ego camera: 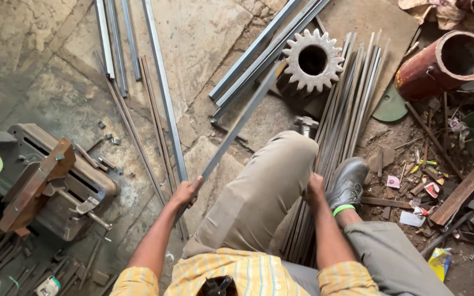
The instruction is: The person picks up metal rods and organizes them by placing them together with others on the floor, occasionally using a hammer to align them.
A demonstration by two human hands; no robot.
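Only real container we've got here is the rusty red pipe (pixel 443 63) lying on its side top right, and its open mouth just looks dark, can't tell what's inside. One big toothed gear (pixel 312 59) stands on the floor with an empty centre hole. Our left hand (pixel 185 193) is closed around a single long flat steel strip (pixel 237 127), which runs up diagonally until its far end meets the gear. Our right hand (pixel 314 189) is wrapped around the top of a bundle of thin rods (pixel 346 104) by our knee, too many to count. One grey shoe (pixel 348 182) sits on that bundle.
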